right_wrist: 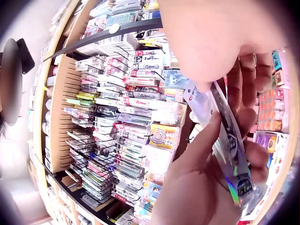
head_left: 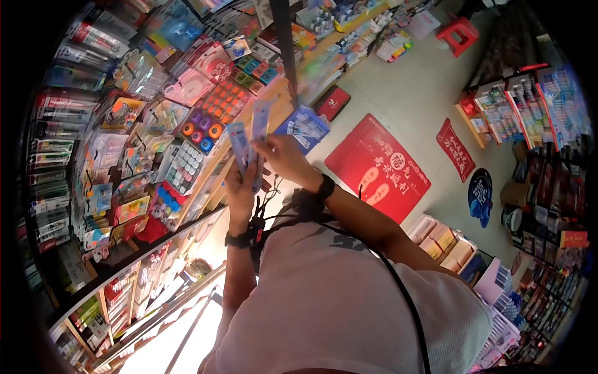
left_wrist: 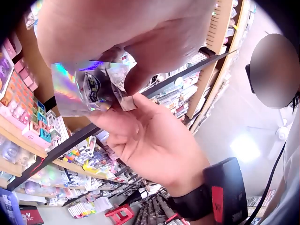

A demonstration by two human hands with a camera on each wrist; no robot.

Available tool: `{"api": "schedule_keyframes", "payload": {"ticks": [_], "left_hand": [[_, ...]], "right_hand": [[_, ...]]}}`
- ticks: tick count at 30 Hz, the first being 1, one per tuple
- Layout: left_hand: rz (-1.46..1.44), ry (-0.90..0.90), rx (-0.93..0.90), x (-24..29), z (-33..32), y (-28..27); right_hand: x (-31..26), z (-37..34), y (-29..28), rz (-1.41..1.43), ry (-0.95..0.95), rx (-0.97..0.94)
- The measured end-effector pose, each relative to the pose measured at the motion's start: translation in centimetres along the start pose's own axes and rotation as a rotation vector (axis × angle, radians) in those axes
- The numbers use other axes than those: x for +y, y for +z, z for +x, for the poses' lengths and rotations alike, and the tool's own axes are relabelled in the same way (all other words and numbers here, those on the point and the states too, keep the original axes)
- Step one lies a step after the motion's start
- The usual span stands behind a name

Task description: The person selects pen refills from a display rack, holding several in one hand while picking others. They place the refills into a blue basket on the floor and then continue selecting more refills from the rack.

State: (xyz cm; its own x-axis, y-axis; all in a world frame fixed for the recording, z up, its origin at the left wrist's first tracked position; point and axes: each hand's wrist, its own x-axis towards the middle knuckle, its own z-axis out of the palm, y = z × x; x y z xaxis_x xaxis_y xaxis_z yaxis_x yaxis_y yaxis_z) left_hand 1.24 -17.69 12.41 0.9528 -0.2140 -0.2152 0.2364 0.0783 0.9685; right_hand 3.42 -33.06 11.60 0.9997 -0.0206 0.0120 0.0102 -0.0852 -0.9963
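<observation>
Two narrow, shiny plastic packets are in my hands, held close together in front of the chest. My left hand (head_left: 242, 194) grips the lower part of one packet (head_left: 238, 144), its thumb lying along the front. With fingertips and thumb, my right hand (head_left: 289, 161) pinches the other packet (head_left: 260, 119), just beside the first. From the right wrist, the left hand (right_wrist: 201, 187) has its fingers round a packet (right_wrist: 229, 140) with a rainbow-sheen edge. The left wrist view shows crinkled holographic film (left_wrist: 70, 89) between both hands, partly hidden by fingers.
Hanging packs of stationery (right_wrist: 136, 101) cover a rack close by. A wooden shelf edge and a dark post (head_left: 285, 50) stand near the hands. A blue basket (head_left: 305, 128), a red mat (head_left: 377, 165) and a red stool (head_left: 458, 36) are on the floor.
</observation>
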Motion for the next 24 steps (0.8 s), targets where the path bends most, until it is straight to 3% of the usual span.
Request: {"api": "schedule_keyframes", "payload": {"ticks": [2,4,13,14,15,16,17,18,19,20,22,24], "left_hand": [[0.0,0.008,0.026,-0.1,-0.4,-0.6],[0.037,-0.003,0.022,-0.3,-0.9,-1.5],[0.124,0.095,0.356,1.5,-4.8,-3.8],[0.132,0.122,0.44,0.9,-5.3,-4.2],[0.093,0.162,0.494,0.0,-5.6,-4.7],[0.084,0.205,0.58,0.3,-6.0,-4.6],[0.082,0.186,0.636,0.7,-6.4,-4.7],[0.096,0.199,0.645,-0.3,-6.8,-5.5],[0.067,0.181,0.66,1.0,-7.3,-5.2],[-0.02,0.234,0.668,0.9,-7.7,-5.2],[-0.07,0.222,0.681,0.9,-8.5,-5.5],[-0.139,0.227,0.72,1.0,-9.1,-5.4]], "right_hand": [[-0.4,0.9,-0.2,-0.127,0.022,-0.046],[-0.1,1.8,0.7,0.073,-0.084,0.04],[-1.5,2.9,8.5,0.248,-0.067,-0.357],[-1.8,2.1,10.1,0.35,-0.156,-0.305],[-0.4,2.0,11.1,0.18,-0.381,-0.284],[-0.5,1.5,11.8,0.157,-0.468,-0.315],[-0.8,1.5,12.9,0.271,-0.388,-0.336],[0.2,1.7,13.6,0.201,-0.34,-0.403],[-2.2,2.1,13.0,0.26,-0.157,-0.556],[-2.0,3.2,14.2,0.303,-0.265,-0.513],[-10.4,5.1,12.6,0.214,-0.404,-0.507],[-14.4,8.4,13.4,0.494,-0.396,-0.582]]}}
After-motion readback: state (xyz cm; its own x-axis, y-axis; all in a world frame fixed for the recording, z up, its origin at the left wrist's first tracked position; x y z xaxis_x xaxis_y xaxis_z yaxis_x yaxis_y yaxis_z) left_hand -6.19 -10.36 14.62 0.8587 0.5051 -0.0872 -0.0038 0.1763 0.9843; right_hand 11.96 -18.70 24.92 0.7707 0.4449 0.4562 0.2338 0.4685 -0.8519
